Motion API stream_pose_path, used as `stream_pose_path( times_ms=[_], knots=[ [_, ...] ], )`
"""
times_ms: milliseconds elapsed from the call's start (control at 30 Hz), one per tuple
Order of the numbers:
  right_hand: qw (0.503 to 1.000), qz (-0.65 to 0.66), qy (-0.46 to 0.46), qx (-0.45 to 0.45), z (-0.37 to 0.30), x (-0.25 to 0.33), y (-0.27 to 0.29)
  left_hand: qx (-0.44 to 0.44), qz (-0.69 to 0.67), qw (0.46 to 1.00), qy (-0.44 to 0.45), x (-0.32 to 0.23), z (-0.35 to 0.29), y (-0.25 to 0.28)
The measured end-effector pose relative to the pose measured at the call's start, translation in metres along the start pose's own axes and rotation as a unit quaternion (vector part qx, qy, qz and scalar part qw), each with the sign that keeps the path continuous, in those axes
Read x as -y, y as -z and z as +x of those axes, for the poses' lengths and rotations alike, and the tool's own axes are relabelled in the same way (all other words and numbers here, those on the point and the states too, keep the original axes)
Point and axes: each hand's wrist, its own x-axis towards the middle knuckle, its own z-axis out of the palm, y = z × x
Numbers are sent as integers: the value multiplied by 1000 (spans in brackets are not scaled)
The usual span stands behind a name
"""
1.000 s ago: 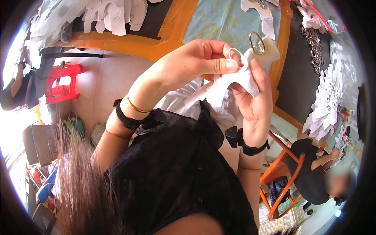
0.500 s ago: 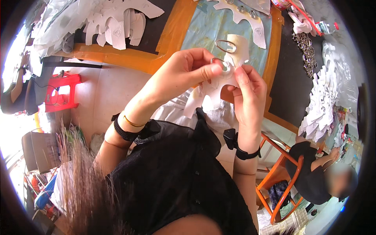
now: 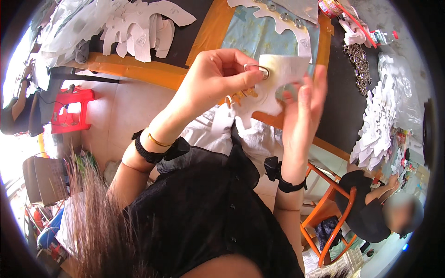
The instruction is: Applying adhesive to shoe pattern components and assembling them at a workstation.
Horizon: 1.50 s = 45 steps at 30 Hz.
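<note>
A white cut-out piece (image 3: 288, 67) with scalloped edges and strap-like ends hangs in front of me over the table's near edge. My left hand (image 3: 227, 76) is closed, thumb and forefinger pinching an oval metal ring (image 3: 264, 71) at the piece's edge. Another ring (image 3: 228, 100) shows lower down on it. To the right, my right hand (image 3: 303, 104) is open, its fingers apart and partly smeared by motion, beside the piece's right edge. A similar white piece with several metal rings (image 3: 284, 22) lies farther back on the table.
White cut-outs (image 3: 137, 39) lie on the dark tabletop at left. At right are a heap of metal rings (image 3: 358, 65), a stack of white pieces (image 3: 376, 125) and a bottle (image 3: 384, 36). A red stool (image 3: 72, 111), an orange chair (image 3: 331, 213) and a seated person (image 3: 364, 204) are nearby.
My right hand has let go of the white piece and its fingers have spread. The piece has turned, showing a broader face. My left hand now pinches a ring at its upper part.
</note>
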Motion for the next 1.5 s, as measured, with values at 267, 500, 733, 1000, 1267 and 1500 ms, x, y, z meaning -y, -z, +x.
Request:
stream_pose_path(
  times_ms=[267,500,733,1000,1267,1500],
  knots=[
    [860,-387,304,133,19,17,2,-29,413,818,-400,-1,-7,-7],
    [989,-102,-67,84,6,14,4,-44,-32,998,-33,9,-7,-12],
    [990,-121,-11,70,-1,2,-11,-26,-49,998,-26,15,-7,-12],
    [999,20,-9,47,2,7,-8,63,53,994,-77,-6,-18,-12],
    [952,125,-206,187,2,21,-3,103,-134,985,19,-10,-16,-13],
    [981,23,-124,147,-2,20,-8,65,-56,996,33,-19,-16,-12]
  ],
)
